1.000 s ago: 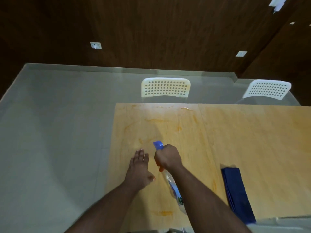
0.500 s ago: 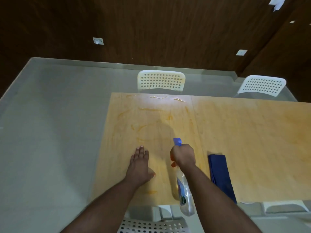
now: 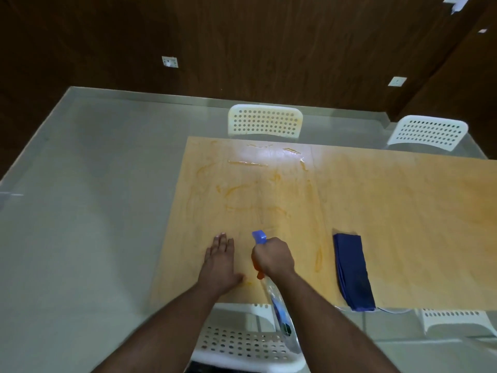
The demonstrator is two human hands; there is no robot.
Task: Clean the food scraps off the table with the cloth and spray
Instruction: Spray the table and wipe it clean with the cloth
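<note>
My right hand (image 3: 273, 258) grips a clear spray bottle (image 3: 279, 310) by its neck, the blue nozzle pointing forward over the light wooden table (image 3: 390, 211). The bottle's body trails back under my forearm. My left hand (image 3: 222, 261) lies flat, palm down, on the table near its left front corner. Orange food smears (image 3: 242, 189) streak the left half of the tabletop, with wet glints near the far edge. A folded dark blue cloth (image 3: 352, 270) lies on the table to the right of my right hand, reaching the front edge.
Two white perforated chairs (image 3: 265, 121) (image 3: 429, 131) stand at the table's far side. Two more chairs (image 3: 244, 345) (image 3: 457, 321) sit at the near side below my arms. Grey floor spreads to the left; dark wood walls stand behind.
My right hand with the bottle has shifted back left, nearer my left hand. The view has tilted, showing more of the near chairs. My left hand stays flat on the table.
</note>
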